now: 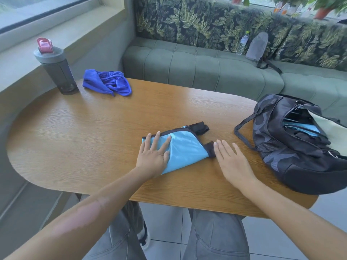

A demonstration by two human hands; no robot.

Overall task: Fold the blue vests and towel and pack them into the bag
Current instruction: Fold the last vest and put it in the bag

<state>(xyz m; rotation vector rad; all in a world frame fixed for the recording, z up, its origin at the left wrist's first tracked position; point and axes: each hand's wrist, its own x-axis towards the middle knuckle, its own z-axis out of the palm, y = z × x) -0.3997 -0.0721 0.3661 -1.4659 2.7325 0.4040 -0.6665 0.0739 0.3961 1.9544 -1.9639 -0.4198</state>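
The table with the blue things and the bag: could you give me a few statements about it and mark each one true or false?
1. The left hand lies flat on the light blue vest. True.
2. The right hand grips the vest's black strap. False: its fingers are straight and flat, right beside the strap's end.
3. The dark blue towel is neatly folded. False: it lies crumpled at the far side of the table, near the grey bottle.
4. The black bag is zipped shut. False: it stands open, with light blue fabric visible inside.
5. The bag sits on the table to the right of the vest. True.
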